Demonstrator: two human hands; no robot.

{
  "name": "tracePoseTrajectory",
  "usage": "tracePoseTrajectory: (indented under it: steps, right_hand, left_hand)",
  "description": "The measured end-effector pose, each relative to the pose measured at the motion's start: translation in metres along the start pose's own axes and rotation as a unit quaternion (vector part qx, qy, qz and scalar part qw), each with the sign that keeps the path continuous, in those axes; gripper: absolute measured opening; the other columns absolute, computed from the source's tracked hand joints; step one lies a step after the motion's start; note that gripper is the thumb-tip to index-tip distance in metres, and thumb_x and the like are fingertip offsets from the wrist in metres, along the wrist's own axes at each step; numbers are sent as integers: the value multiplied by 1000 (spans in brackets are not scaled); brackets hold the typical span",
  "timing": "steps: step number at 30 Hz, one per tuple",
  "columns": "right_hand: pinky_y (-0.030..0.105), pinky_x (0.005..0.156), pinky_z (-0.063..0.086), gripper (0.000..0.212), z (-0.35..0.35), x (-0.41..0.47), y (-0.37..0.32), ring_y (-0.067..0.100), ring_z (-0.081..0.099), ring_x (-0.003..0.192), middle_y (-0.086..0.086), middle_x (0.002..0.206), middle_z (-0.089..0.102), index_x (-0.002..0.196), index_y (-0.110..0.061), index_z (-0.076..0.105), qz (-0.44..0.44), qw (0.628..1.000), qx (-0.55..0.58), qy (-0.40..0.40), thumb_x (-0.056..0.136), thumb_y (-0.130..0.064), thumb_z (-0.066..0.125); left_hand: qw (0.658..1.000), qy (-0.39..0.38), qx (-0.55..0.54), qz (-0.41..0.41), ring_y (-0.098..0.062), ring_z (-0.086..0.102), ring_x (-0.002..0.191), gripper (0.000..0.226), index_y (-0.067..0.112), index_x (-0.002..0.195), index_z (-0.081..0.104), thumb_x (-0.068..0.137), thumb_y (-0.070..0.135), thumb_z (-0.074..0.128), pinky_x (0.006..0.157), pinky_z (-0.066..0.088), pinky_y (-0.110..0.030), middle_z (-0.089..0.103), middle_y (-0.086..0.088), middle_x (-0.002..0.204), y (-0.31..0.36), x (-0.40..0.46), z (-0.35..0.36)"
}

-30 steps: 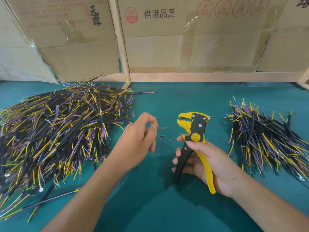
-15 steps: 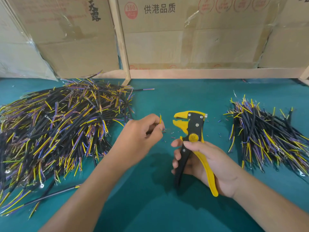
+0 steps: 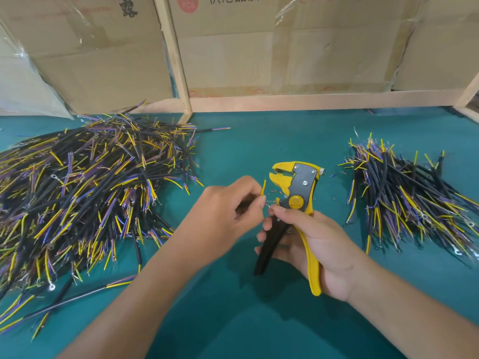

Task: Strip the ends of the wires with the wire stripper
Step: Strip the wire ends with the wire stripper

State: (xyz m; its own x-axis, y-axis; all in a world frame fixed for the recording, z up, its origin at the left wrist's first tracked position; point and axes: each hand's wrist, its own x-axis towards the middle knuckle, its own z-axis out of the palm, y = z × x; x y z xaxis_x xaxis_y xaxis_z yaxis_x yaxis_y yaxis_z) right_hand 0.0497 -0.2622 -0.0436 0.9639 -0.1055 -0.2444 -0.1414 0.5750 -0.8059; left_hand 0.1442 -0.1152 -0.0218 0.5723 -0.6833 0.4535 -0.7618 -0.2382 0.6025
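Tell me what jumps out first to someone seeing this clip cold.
The yellow and black wire stripper stands out at centre, gripped upright by the right hand, while the left hand pinches a short yellow wire beside its head. Next comes the big pile of black, yellow and purple wires sprawling over the left of the teal table, with a smaller pile on the right.

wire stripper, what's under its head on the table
Under the wire stripper head lies bare green table with small cut insulation bits scattered on it. What lies under the handles is hidden by the right hand.
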Motion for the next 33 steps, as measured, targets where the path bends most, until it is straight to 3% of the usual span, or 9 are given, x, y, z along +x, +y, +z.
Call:
tracePoseTrajectory:
  steps: [4, 8, 12, 17, 23, 27, 33]
  right_hand:
    - [51, 78, 58, 10, -1, -1, -1, 30, 65, 71, 13, 77, 60, 93, -7, 65, -8, 1000, 2, -9, 89, -16, 66]
    - [50, 77, 58, 13, 0, -3, 0, 30, 65, 71, 14, 78, 60, 92, -7, 65, -7, 1000, -2, -22, 85, -18, 68]
    - [50, 77, 58, 11, 1, -3, 0, 30, 65, 71, 14, 78, 60, 92, -7, 64, -10, 1000, -7, -21, 87, -17, 67]
    - [49, 78, 57, 8, 0, -3, 1, 31, 64, 74, 14, 80, 59, 89, -10, 67, -11, 999, -20, -28, 91, -17, 66]
    - [48, 77, 57, 8, 0, -4, 0, 31, 63, 73, 14, 80, 59, 87, -11, 70, -9, 999, -20, -43, 86, -20, 71]
    - [48, 72, 56, 10, 0, -4, -10, 32, 59, 68, 15, 78, 57, 86, -9, 67, 28, 998, -13, -51, 82, -18, 72]
    - [49, 75, 54, 16, -4, -9, -16, 33, 57, 70, 17, 79, 56, 88, -6, 64, 82, 987, -58, -125, 82, -19, 72]
  left_hand:
    - [1000, 1, -3, 13, -7, 33, 49, 17, 15, 81, 48, 96, 20, 55, 50, 26, -7, 46, 24, 56, 1, -1, 4]
    - [1000, 13, 3, -1, -12, 33, 51, 18, 21, 84, 46, 95, 36, 47, 49, 26, -13, 44, 8, 60, -2, -1, 5]
    - [1000, 19, 20, 1, -13, 34, 52, 18, 21, 85, 45, 95, 37, 46, 48, 28, -16, 44, -1, 63, -2, 0, 5]
    - [999, 41, 23, -15, -11, 35, 51, 15, 22, 84, 46, 97, 28, 52, 49, 27, -13, 46, 5, 61, 0, -1, 7]
    - [990, 132, 27, -39, -8, 31, 49, 16, 21, 81, 46, 95, 23, 54, 48, 25, -10, 43, 11, 62, -2, 3, -2]
    - [990, 141, 2, -30, -7, 31, 47, 17, 25, 80, 45, 94, 31, 51, 48, 24, -8, 41, 12, 58, 1, 3, -6]
    - [989, 144, -15, -37, -7, 30, 47, 17, 26, 79, 46, 95, 30, 52, 48, 23, -9, 41, 12, 56, -2, 3, -7]
